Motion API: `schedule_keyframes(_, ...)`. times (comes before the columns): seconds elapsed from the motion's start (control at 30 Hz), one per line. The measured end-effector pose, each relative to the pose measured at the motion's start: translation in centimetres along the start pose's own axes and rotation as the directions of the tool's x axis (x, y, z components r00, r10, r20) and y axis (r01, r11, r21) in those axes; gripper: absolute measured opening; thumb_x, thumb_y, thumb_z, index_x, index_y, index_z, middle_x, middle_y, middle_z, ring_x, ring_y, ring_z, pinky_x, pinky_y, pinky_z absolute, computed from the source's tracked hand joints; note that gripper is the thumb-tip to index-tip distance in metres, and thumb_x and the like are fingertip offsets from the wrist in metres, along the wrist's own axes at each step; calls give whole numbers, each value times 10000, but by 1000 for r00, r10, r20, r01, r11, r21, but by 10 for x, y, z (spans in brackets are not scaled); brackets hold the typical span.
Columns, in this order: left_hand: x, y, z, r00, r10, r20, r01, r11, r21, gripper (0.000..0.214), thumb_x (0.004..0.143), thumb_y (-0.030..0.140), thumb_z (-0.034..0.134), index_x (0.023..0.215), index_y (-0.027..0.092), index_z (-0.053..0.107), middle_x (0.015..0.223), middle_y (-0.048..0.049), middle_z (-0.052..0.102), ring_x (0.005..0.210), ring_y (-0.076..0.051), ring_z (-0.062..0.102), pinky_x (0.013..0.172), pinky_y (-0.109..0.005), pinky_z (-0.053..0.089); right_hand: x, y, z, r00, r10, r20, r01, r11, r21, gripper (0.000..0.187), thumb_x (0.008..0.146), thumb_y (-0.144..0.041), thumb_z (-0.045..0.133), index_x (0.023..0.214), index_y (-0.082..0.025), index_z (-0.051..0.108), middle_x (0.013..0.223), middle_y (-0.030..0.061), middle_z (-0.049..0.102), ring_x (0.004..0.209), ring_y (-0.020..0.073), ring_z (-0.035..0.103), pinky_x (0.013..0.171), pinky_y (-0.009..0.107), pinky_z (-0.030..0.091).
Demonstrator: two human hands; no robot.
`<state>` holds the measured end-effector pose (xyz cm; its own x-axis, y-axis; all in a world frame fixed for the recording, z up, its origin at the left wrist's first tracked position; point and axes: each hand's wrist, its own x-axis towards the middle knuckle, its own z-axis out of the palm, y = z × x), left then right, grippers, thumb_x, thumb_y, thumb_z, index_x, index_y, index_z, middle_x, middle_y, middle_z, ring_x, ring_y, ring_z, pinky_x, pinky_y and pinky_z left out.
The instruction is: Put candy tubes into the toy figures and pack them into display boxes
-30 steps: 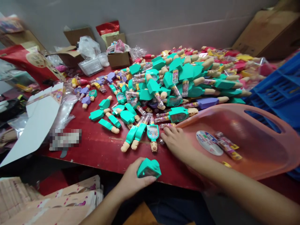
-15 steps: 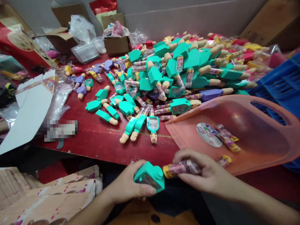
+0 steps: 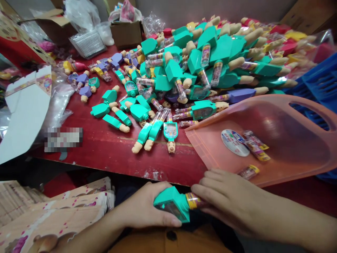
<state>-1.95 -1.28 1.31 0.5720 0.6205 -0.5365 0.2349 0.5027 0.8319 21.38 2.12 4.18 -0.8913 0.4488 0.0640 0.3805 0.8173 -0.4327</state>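
Left fingers wrap a teal toy case; right fingers grasp a yellow-ended tube at its right end! Far side, teal toys heap the red bench.

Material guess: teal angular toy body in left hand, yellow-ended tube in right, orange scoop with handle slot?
Teal angular toy body: likely hard moulded plastic, semi-gloss; crisp edges, uniform colour.
Yellow-ended tube: perhaps plastic, glossy; glints on the end, but the right hand covers most, so unsure.
Orange scoop with handle slot: probably moulded plastic, satin; smooth curved walls, soft highlight.
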Motion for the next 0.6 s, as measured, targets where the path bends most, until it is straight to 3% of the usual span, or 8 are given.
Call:
schedule_keyframes(0.17, -2, -2, 16, 998, -63, -26, 67, 965, 253, 327, 583, 379, 754, 710, 150, 559, 624, 61, 512, 596, -80, 426, 530, -165, 314, -4, -13, 5, 986, -147, 83, 155, 982, -106, 323, 961, -242, 260, 955, -136, 565, 668, 25, 565, 553, 157, 457, 517, 307, 312)
schedule_keyframes(0.23, -4, -7, 24, 994, -96, -46, 106, 931, 350, 319, 594, 403, 743, 714, 160, 575, 620, 57, 526, 584, -85, 438, 508, -170, 299, -8, -16, 13, 985, -149, 92, 157, 983, -95, 322, 958, -243, 261, 922, -138, 564, 648, 24, 558, 532, 157, 452, 497, 309, 293)
schedule_keyframes(0.4, -7, -14, 33, 984, -146, -100, 177, 825, 537, 265, 664, 408, 684, 747, 182, 573, 616, 33, 553, 555, -106, 468, 490, -194, 284, -17, -22, 32, 990, 56, 127, -74, 988, 139, 176, 907, -241, 398, 906, -154, 551, 682, 31, 583, 547, 142, 496, 493, 277, 304)
schedule_keyframes(0.5, -7, -15, 33, 986, -151, -76, 165, 773, 613, 259, 707, 424, 645, 783, 191, 564, 642, 5, 598, 565, -134, 518, 490, -207, 297, -17, -24, 39, 957, 188, 222, -257, 904, 341, 116, 866, -237, 470, 861, -165, 562, 711, 27, 609, 596, 135, 540, 522, 250, 338)
schedule_keyframes(0.6, -7, -19, 32, 990, -141, -31, 119, 680, 723, 275, 740, 435, 611, 863, 193, 571, 731, -43, 655, 625, -189, 587, 511, -230, 329, -16, -26, 44, 917, 229, 327, -365, 814, 452, 131, 860, -248, 481, 803, -169, 568, 717, 19, 616, 623, 131, 551, 551, 235, 351)
